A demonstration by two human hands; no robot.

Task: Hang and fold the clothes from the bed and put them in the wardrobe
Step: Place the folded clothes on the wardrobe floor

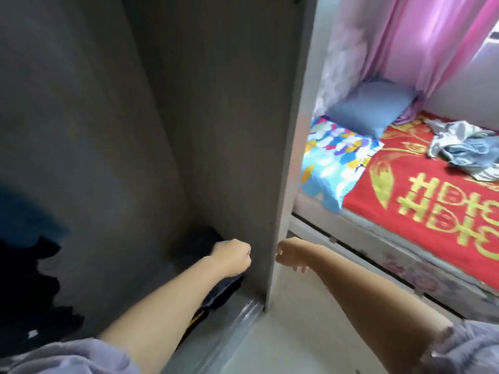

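Note:
The wardrobe stands open in front of me, its grey inside walls bare. My left hand is inside it near the bottom, fingers curled into a fist just above a dark folded garment on the wardrobe floor. I see nothing held in the fist. My right hand hangs outside the wardrobe's side panel, fingers relaxed and holding nothing. On the bed, with its red and gold blanket, lies a crumpled heap of silvery and blue clothes at the far right.
Dark and blue garments hang blurred at the wardrobe's left. A sliding-door track runs along the wardrobe's front. A blue pillow and a colourful pillow lie at the bed's head, under pink curtains. A drawer front is below the mattress.

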